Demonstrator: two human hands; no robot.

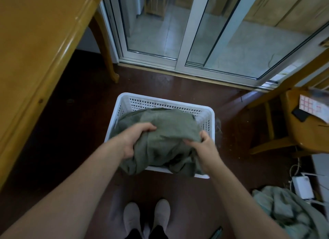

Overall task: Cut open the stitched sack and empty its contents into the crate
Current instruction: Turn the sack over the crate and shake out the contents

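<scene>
A grey-green cloth sack (165,130) lies bunched over a white perforated plastic crate (160,101) on the dark floor in front of me. The sack fills most of the crate and hangs over its near rim. My left hand (137,139) grips a fold on the sack's left side. My right hand (203,149) pinches the cloth at its right edge. The sack's stitching and its contents are hidden in the folds. No cutting tool is in view.
A wooden table (35,42) stands at the left, its leg (106,57) near the sliding glass door (195,33). A wooden chair (299,124) with papers is at the right. Another grey-green cloth heap (284,213) and a white box (302,187) lie at bottom right. My feet (146,217) are below the crate.
</scene>
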